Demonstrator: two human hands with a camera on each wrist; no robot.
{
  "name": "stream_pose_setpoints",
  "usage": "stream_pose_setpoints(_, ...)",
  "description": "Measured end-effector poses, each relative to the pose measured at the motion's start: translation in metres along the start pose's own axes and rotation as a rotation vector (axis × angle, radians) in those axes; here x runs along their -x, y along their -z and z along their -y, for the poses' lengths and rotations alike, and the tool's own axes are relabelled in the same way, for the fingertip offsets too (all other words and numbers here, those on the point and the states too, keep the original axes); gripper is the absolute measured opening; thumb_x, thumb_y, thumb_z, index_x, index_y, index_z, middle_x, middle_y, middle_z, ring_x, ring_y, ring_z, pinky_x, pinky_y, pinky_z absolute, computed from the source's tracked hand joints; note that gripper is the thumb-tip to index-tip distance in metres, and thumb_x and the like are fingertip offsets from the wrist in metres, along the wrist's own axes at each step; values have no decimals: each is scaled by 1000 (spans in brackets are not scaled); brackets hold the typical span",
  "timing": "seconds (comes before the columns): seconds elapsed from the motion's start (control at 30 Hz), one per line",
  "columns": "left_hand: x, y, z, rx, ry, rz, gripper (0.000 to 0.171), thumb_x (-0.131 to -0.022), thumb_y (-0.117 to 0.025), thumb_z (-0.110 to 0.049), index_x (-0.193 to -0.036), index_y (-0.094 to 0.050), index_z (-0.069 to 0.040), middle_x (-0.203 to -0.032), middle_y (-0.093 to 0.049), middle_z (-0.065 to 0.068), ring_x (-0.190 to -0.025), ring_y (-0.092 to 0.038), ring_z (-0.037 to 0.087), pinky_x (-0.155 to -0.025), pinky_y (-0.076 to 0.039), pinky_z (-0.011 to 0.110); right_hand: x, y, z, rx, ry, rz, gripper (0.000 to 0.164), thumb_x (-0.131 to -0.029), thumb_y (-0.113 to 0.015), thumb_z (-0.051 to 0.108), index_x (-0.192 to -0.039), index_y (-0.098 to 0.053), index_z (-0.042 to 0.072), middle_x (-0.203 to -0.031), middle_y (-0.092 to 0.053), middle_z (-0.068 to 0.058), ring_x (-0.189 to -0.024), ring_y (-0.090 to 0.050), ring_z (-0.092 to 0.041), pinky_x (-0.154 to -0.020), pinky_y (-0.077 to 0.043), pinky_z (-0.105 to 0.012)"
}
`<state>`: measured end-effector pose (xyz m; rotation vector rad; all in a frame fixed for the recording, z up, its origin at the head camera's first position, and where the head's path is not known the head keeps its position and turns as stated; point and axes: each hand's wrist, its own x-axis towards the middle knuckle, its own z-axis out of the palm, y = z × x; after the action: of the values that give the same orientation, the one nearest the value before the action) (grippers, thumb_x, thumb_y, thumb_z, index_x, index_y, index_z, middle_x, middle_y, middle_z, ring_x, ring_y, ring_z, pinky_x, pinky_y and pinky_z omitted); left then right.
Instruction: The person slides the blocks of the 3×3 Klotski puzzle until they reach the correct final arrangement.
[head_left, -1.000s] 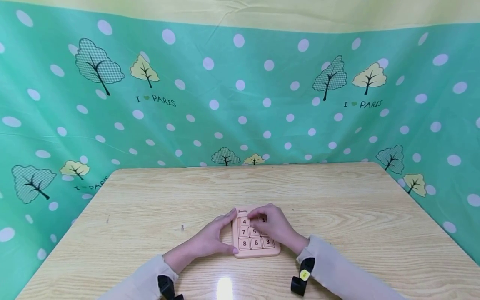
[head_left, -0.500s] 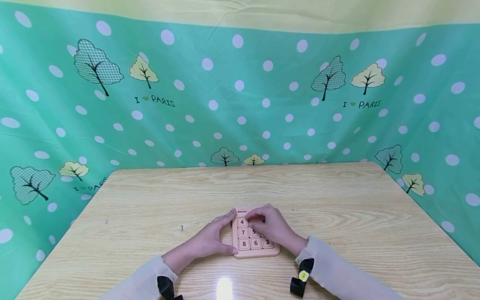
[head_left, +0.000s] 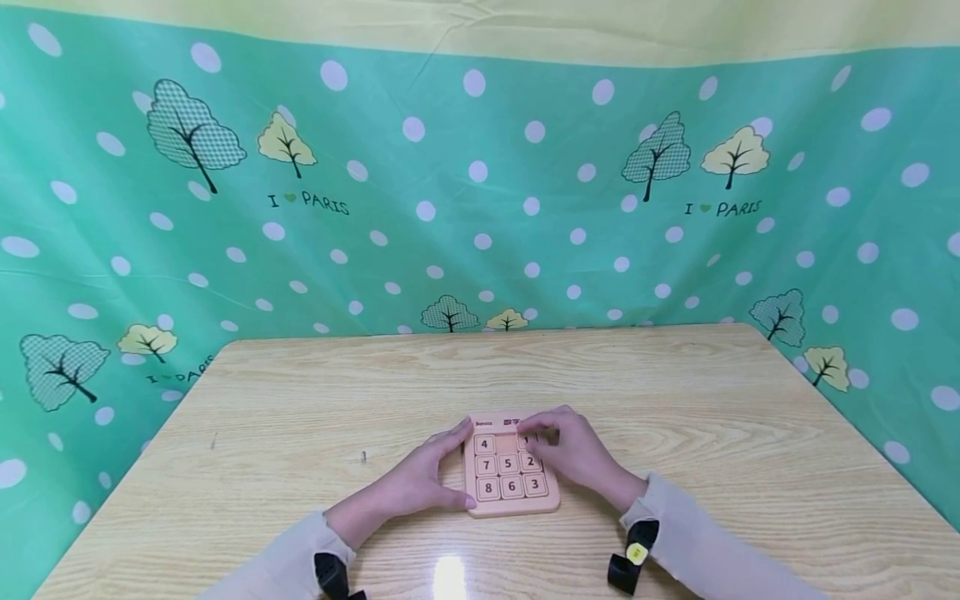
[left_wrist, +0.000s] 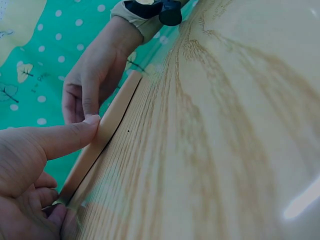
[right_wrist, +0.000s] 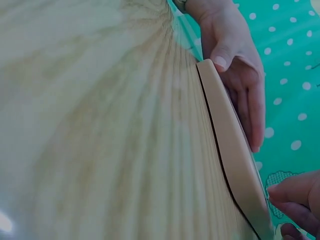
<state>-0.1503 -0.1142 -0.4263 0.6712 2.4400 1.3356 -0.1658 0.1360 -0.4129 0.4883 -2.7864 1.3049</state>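
Observation:
A pink number slide puzzle [head_left: 513, 508] lies on the table, its tiles reading 4, gap, 1 on top, then 7, 5, 2, then 8, 6, 3. My left hand [head_left: 427, 475] grips its left side, thumb at the near corner and fingers at the far corner. In the left wrist view that thumb [left_wrist: 75, 135] presses on the puzzle's edge [left_wrist: 107, 125]. Bent over the top right, my right hand [head_left: 573, 446] has index finger and thumb at the number 1 tile [head_left: 527, 440], partly covering it. The right fingertips [right_wrist: 280, 192] show beside the board in the right wrist view.
The puzzle lies toward the near middle of the wooden table [head_left: 337, 375]. A green dotted curtain [head_left: 480, 208] hangs behind and around the table. Black camera straps [head_left: 633, 554] sit on both wrists.
The right hand has shifted right, from between the 4 and the top-row gap to the 1. The 4 has slid slightly left. The gap is now uncovered; the left hand stays put.

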Motion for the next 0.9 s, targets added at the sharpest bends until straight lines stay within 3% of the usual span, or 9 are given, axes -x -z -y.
stream_pose_setpoints(0.47, 1, 0, 0, -1, -1, -5, 102, -67, -83, -28, -149, -25, -7, -156, -18, 5, -143, -15, 32, -115, -10, 53, 5, 10, -11, 14, -24, -40, 21, -77, -74, 4, -95, -74, 15, -96, -68, 5, -91, -55, -17, -79, -46, -33)
stream_pose_setpoints(0.9, 0, 0, 0, -5, 9, -7, 103, -66, -84, -29, -149, -26, -8, -156, -19, 4, -142, -16, 31, -115, -11, 52, 4, 4, -7, 27, -60, -77, 18, -74, -77, 6, -90, -76, 16, -89, -70, 6, -81, -55, -11, -73, -46, -27)
